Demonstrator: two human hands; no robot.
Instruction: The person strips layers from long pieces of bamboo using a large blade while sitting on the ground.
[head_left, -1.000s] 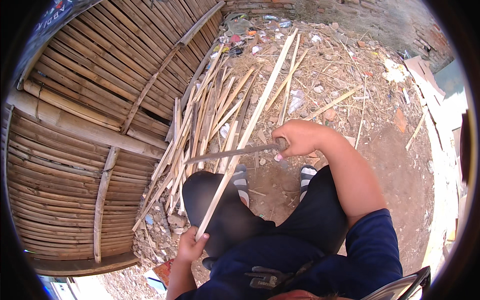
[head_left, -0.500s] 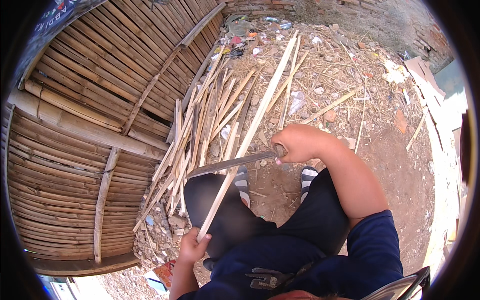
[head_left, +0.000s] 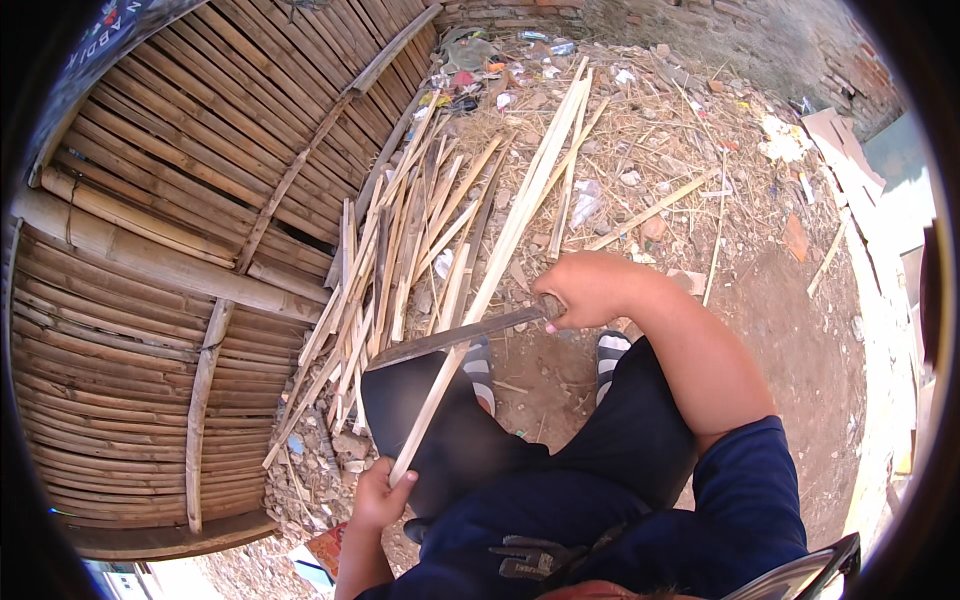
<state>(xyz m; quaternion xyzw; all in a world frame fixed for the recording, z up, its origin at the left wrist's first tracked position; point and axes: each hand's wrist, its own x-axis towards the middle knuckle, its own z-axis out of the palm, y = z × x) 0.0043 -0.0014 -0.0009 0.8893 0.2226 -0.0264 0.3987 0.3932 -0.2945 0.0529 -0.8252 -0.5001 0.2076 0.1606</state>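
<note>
My left hand (head_left: 379, 494) is closed round the near end of a long pale bamboo strip (head_left: 497, 262). The strip slants forward over my left thigh and out above the littered ground. In my right hand (head_left: 573, 292) is the handle of a long dark-bladed machete (head_left: 452, 338), the fingers wrapped round it. Its blade reaches leftward and lies across the strip near my left knee, hiding a short part of the strip. Whether the edge bites into the bamboo I cannot tell.
A heap of split bamboo strips (head_left: 400, 250) lies left of my feet, beside a bamboo-slat wall (head_left: 130, 370). Straw, stones and litter cover the ground ahead, up to a brick wall (head_left: 690, 40). My feet in striped sandals (head_left: 612, 358) rest on bare soil.
My right hand and the machete have shifted slightly left and downward in view. The view has also moved a little. Both hands keep their hold.
</note>
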